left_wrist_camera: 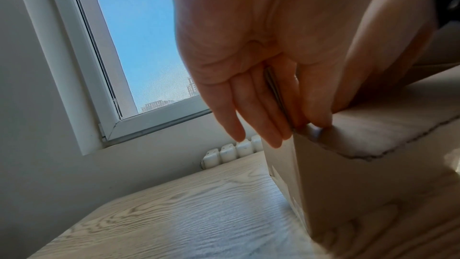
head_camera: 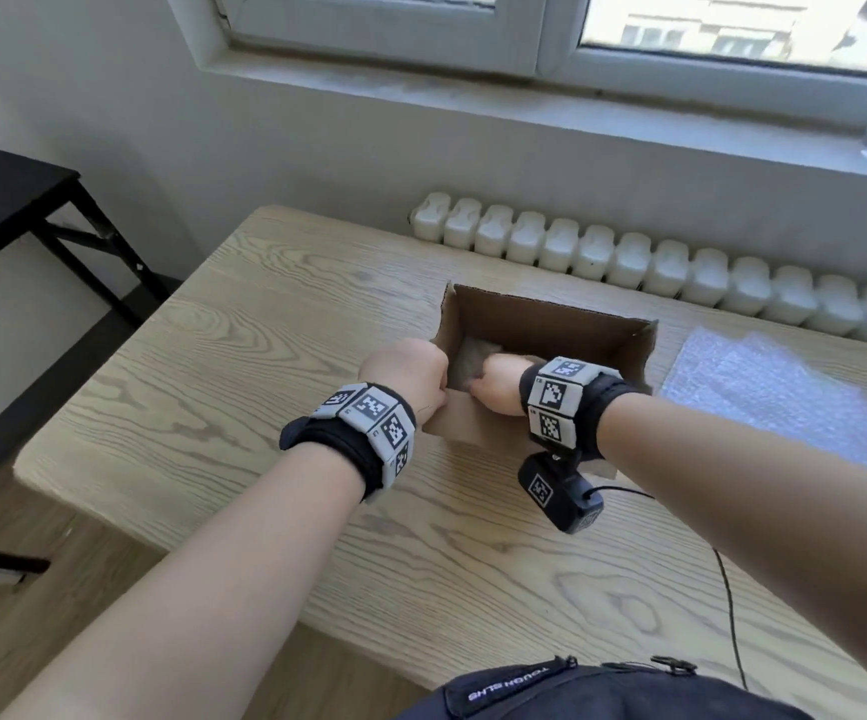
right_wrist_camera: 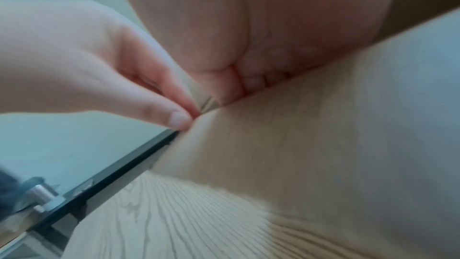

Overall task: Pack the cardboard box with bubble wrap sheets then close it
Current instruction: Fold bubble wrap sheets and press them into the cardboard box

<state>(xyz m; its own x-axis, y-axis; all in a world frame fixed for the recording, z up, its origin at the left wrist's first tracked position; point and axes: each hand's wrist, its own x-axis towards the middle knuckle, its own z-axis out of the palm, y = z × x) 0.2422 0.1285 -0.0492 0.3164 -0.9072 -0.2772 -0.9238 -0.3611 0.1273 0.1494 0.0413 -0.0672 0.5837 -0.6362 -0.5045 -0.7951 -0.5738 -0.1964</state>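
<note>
We see the cardboard box (head_camera: 551, 324) open on the wooden table (head_camera: 265, 314), about centre of the head view, with a sheet of bubble wrap (head_camera: 784, 402) flat on the table at 3 o'clock of it, apart from the box. Left hand (head_camera: 405, 371) sits at the box's near-left corner, 9 o'clock side. In the left wrist view its fingers (left_wrist_camera: 251, 109) run straight down the outer wall with the thumb inside, so it pinches the wall edge between them. Right hand (head_camera: 499, 381) reaches over the near rim into the box; its fingertips are hidden behind the wall and its own wrist band. The right wrist view is blurred: we make out palm and curled fingers pressed against cardboard, but whether it grasps anything we cannot tell. A greyish patch shows at the bottom of the box by the right hand; too dim to identify. The near wall is mostly covered by the forearms. A radiator (head_camera: 629, 257) runs along the wall at 12 o'clock, a black table (head_camera: 16, 194) is cut off at 9 o'clock.
</note>
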